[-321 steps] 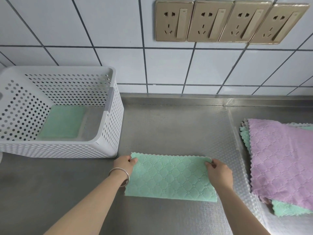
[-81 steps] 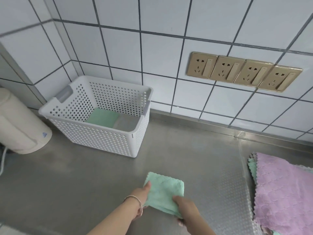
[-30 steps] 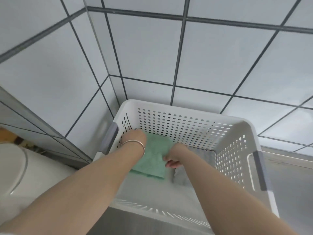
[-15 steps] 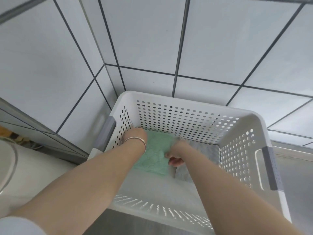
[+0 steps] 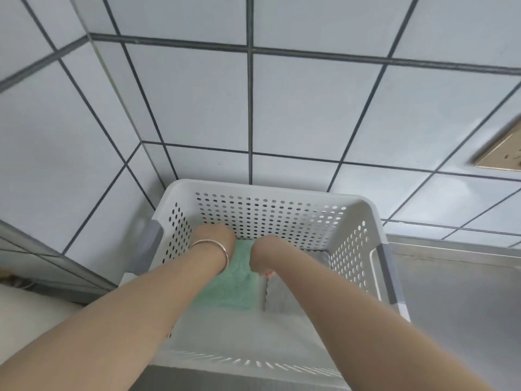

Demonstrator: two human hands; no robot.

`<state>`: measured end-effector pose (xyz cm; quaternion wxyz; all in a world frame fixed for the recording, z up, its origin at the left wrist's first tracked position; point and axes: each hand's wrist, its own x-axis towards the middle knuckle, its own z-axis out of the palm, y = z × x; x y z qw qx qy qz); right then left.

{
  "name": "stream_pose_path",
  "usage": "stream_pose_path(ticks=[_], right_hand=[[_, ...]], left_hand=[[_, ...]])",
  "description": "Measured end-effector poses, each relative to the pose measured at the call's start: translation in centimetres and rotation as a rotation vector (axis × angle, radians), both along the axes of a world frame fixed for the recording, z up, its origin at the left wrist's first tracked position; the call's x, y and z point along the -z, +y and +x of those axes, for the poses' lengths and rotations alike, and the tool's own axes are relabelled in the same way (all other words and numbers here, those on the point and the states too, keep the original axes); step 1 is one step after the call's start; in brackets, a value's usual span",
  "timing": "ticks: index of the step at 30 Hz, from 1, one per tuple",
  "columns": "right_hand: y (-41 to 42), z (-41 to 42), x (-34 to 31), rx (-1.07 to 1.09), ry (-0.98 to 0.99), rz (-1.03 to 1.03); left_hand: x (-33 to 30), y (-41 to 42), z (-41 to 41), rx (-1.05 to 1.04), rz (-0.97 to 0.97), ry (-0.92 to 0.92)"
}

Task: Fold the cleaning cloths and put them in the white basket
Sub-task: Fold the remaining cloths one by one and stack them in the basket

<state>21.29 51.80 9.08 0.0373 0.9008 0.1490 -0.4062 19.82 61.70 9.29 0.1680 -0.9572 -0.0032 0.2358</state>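
The white basket (image 5: 375,221) stands in the tiled corner below me, and both my forearms reach down into it. A folded green cloth (image 5: 236,292) lies on the left part of its floor. My left hand (image 5: 215,235), a bangle on its wrist, is at the cloth's far left corner with its fingers hidden under the hand. My right hand (image 5: 262,258) is at the cloth's right edge, fingers curled down and pinching that edge. To the right of the green cloth lies a grey cloth (image 5: 284,297) with a wavy edge.
White tiled walls (image 5: 296,108) close in behind and to the left of the basket. The steel counter (image 5: 456,306) runs on to the right. A brass wall socket (image 5: 504,153) shows at the right edge. A cream rounded object (image 5: 25,314) sits at the lower left.
Both hands have gone deeper into the basket and closer together, and the green cloth has come down onto the basket floor. My view has swung a little to the right.
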Motion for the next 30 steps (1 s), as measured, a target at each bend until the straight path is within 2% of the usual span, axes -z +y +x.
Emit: stream_pose_path(ticks=[2,5,10,13,16,18,23,30], right_hand=[[-1.0,-1.4,-3.4,-0.019,-0.097,0.006],[-3.7,-4.6,-8.7,0.063,-0.298,0.116],[-10.5,-11.5,-14.4,0.241,-0.588,0.274],[-15.4,-15.7,-15.1,0.332,-0.77,0.365],[-19.9,-19.5,-13.9,0.389,-1.125,0.578],[-23.5,-22.0,-12.5,0.412,-1.301,0.615],[-32.5,-27.3,-8.2,0.618,-1.317,0.483],[-45.5,-32.6,-1.9,0.865,-1.2,0.329]], left_hand=[[-2.0,-1.0,-0.6,0.044,-0.028,-0.074],[-5.6,-2.9,-2.4,0.055,-0.155,-0.149],[-12.1,-8.0,-8.6,0.114,-0.448,-0.438],[-13.5,-12.2,-12.6,0.24,-0.67,-0.614],[-12.9,-17.2,-15.3,0.43,-0.829,-0.778],[-12.0,-21.0,-16.6,0.542,-0.88,-0.842],[-8.2,-30.4,-19.4,0.688,-0.954,-0.797],[-0.9,-42.4,-21.2,0.784,-0.897,-0.611]])
